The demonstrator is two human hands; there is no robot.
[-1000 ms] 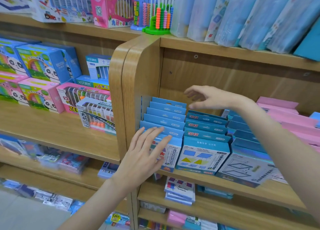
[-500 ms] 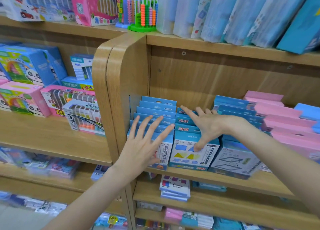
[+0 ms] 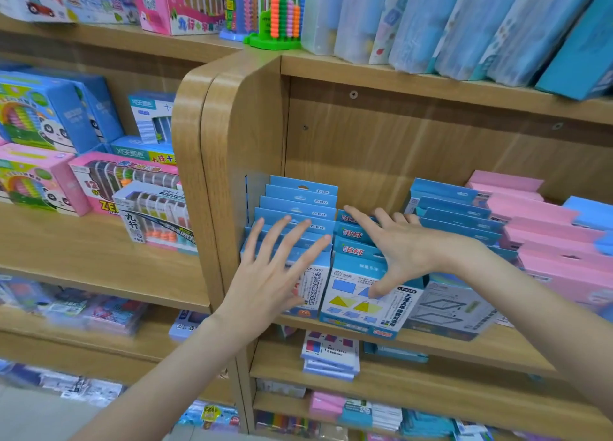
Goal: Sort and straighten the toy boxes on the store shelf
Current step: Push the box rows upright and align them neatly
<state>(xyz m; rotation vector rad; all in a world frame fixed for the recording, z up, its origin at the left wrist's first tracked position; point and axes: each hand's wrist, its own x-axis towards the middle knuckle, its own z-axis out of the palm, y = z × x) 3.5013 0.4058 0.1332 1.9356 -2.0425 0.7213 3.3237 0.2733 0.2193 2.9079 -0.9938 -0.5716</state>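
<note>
Rows of flat blue toy boxes stand one behind another on a wooden shelf (image 3: 431,344). My left hand (image 3: 275,271) lies with spread straight fingers against the front of the leftmost blue row (image 3: 298,198). My right hand (image 3: 398,245) rests on top of the middle blue row (image 3: 358,294), fingers stretched over the box tops and thumb down on the front box's face. A third blue row (image 3: 454,202) stands to the right, its front box (image 3: 447,311) tilted forward. Pink boxes (image 3: 544,228) fill the far right.
A curved wooden side panel (image 3: 225,148) divides this shelf from the left bay, where panda and abacus boxes (image 3: 43,119) stand. Abacus toys (image 3: 278,16) and leaning plastic cases (image 3: 464,19) sit on the shelf above. More packs (image 3: 331,357) lie on lower shelves.
My right hand came down from the back of the shelf onto the middle blue row. My left hand stayed on the leftmost row with fingers spread wider. The view shifted slightly.
</note>
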